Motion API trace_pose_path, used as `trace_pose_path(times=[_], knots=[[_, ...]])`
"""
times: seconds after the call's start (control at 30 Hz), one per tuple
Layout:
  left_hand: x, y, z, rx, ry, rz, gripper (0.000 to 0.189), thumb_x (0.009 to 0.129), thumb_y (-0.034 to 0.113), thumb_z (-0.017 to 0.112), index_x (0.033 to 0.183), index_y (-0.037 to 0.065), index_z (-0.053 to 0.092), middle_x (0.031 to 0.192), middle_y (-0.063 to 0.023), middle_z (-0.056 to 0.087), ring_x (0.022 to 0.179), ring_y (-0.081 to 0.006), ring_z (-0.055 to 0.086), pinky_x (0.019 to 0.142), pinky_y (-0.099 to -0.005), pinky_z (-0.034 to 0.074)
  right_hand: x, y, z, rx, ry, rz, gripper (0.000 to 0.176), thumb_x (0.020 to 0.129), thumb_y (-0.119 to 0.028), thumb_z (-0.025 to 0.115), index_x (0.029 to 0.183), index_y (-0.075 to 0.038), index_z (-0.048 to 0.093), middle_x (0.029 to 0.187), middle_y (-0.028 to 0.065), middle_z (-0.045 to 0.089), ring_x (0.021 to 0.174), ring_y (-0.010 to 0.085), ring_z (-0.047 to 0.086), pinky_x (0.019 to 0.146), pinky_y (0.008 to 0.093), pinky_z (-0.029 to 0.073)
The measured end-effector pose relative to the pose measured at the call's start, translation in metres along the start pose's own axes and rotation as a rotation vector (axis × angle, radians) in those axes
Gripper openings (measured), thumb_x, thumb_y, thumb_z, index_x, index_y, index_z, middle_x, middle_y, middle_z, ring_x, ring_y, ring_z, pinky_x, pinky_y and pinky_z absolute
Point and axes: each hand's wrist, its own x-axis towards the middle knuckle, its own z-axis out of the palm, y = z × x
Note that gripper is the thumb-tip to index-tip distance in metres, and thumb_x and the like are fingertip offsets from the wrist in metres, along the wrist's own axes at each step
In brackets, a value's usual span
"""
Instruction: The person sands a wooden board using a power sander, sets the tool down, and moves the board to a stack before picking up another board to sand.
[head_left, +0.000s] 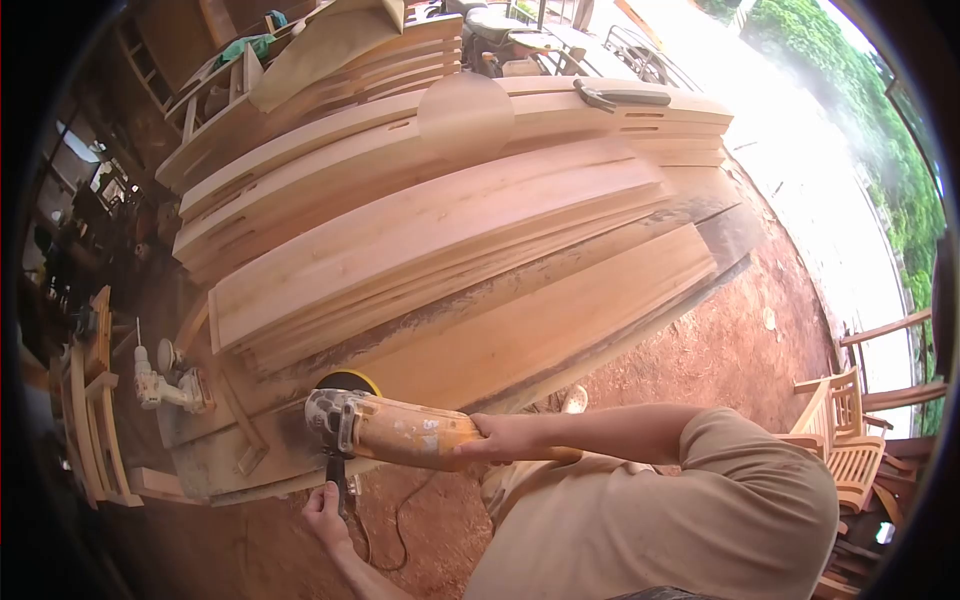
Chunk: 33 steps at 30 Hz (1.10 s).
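Note:
My right hand (500, 440) is wrapped around the orange, dust-caked body of an angle grinder (395, 428). My left hand (325, 510) grips the grinder's dark side handle (338, 478) from below. The grinder's round disc (348, 381), with a yellow rim, lies against the near end of a long curved wooden plank (560, 320). That plank lies on the front of a workbench (215, 455) covered in sawdust. A black cord (400, 520) hangs from the tool toward the ground.
Stacks of curved wooden slats (400, 180) fill the bench behind the plank. A second, pale power tool (165, 385) lies at the bench's left end. Wooden chairs (850, 440) stand at the right on red dirt (720, 350). A round wooden disc (465, 110) rests on the stacks.

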Motion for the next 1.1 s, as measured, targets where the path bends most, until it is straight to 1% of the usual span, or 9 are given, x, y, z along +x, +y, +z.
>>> trace_pose_path(times=[0.1, 0.23, 0.47, 0.5, 0.57, 0.63, 0.77, 0.9, 1.1], knots=[[-0.015, 0.032, 0.02, 0.064, -0.101, -0.069, 0.038, 0.098, 0.03, 0.075, 0.082, -0.004, 0.072, 0.069, 0.003, 0.059, 0.063, -0.0063, 0.049, 0.057, -0.0254, 0.038, -0.014, 0.011, -0.014, 0.0, 0.028, -0.002, 0.081, 0.096, -0.063, 0.061, 0.141, 0.003, 0.047, 0.103, 0.0133, 0.066, 0.088, 0.0216, 0.066, 0.079, 0.0364, 0.054], [-0.023, 0.052, 0.038, 0.129, -0.208, -0.179, 0.045, 0.098, 0.035, 0.075, 0.076, -0.004, 0.07, 0.063, 0.0017, 0.057, 0.055, -0.0066, 0.05, 0.049, -0.0264, 0.037, -0.052, 0.001, -0.024, 0.022, 0.019, 0.075, 0.079, 0.099, -0.059, 0.061, 0.147, 0.0, 0.041, 0.116, 0.0134, 0.065, 0.1, 0.0206, 0.063, 0.088, 0.0364, 0.053], [-0.035, 0.06, 0.084, 0.23, -0.242, -0.157, 0.049, 0.096, 0.039, 0.076, 0.072, -0.002, 0.068, 0.062, 0.0024, 0.057, 0.053, -0.0077, 0.05, 0.048, -0.0269, 0.038, -0.086, 0.043, -0.04, 0.121, 0.139, 0.102, 0.085, 0.096, -0.059, 0.065, 0.149, 0.003, 0.042, 0.128, 0.02, 0.064, 0.108, 0.0253, 0.066, 0.094, 0.0382, 0.053], [-0.036, 0.058, 0.09, 0.234, -0.265, -0.166, 0.048, 0.096, 0.039, 0.076, 0.072, -0.002, 0.068, 0.063, 0.0024, 0.057, 0.054, -0.0081, 0.051, 0.048, -0.027, 0.039, -0.103, 0.03, -0.045, 0.127, 0.148, 0.122, 0.085, 0.096, -0.059, 0.066, 0.148, 0.004, 0.043, 0.129, 0.0206, 0.064, 0.111, 0.0266, 0.066, 0.096, 0.0388, 0.053], [-0.045, 0.06, 0.101, 0.238, -0.29, -0.164, 0.048, 0.096, 0.039, 0.076, 0.072, -0.001, 0.068, 0.063, 0.0023, 0.057, 0.055, -0.0084, 0.052, 0.049, -0.0272, 0.04, -0.11, 0.051, -0.05, 0.045, 0.19, 0.095, 0.085, 0.096, -0.066, 0.062, 0.147, -0.002, 0.043, 0.113, 0.0152, 0.068, 0.101, 0.0246, 0.067, 0.095, 0.0383, 0.052], [-0.055, 0.071, 0.123, 0.172, -0.306, -0.158, 0.045, 0.095, 0.035, 0.078, 0.07, 0.0, 0.066, 0.064, 0.0007, 0.059, 0.057, -0.0086, 0.053, 0.05, -0.0278, 0.041, -0.135, 0.042, -0.064, 0.058, 0.151, 0.181, 0.084, 0.097, -0.059, 0.064, 0.147, 0.005, 0.043, 0.129, 0.0226, 0.064, 0.112, 0.0272, 0.066, 0.096, 0.0393, 0.053], [-0.066, 0.067, 0.165, 0.108, -0.252, -0.161, 0.042, 0.092, 0.03, 0.082, 0.068, 0.001, 0.065, 0.064, -0.0005, 0.061, 0.057, -0.0088, 0.054, 0.05, -0.0288, 0.042, -0.148, 0.099, -0.077, 0.04, 0.223, 0.084, 0.094, 0.095, -0.067, 0.061, 0.15, 0.006, 0.039, 0.139, 0.0274, 0.059, 0.134, 0.0366, 0.056, 0.113, 0.0424, 0.041], [-0.075, 0.08, 0.203, 0.135, -0.355, -0.198, 0.037, 0.089, 0.025, 0.085, 0.069, 0.001, 0.066, 0.064, -0.0014, 0.062, 0.055, -0.0098, 0.054, 0.05, -0.0287, 0.043, -0.17, 0.136, -0.099, 0.068, 0.263, 0.109, 0.097, 0.094, -0.069, 0.06, 0.151, 0.006, 0.039, 0.14, 0.0273, 0.059, 0.133, 0.0367, 0.056, 0.113, 0.0419, 0.042], [-0.097, 0.121, 0.278, 0.209, -0.45, -0.244, 0.049, 0.089, 0.032, 0.086, 0.06, 0.005, 0.056, 0.064, 0.0012, 0.058, 0.056, -0.0066, 0.049, 0.05, -0.0281, 0.04, -0.217, 0.166, -0.127, 0.194, 0.338, 0.127, 0.094, 0.094, -0.068, 0.062, 0.149, 0.006, 0.042, 0.137, 0.0282, 0.06, 0.131, 0.0374, 0.058, 0.111, 0.0425, 0.043]])
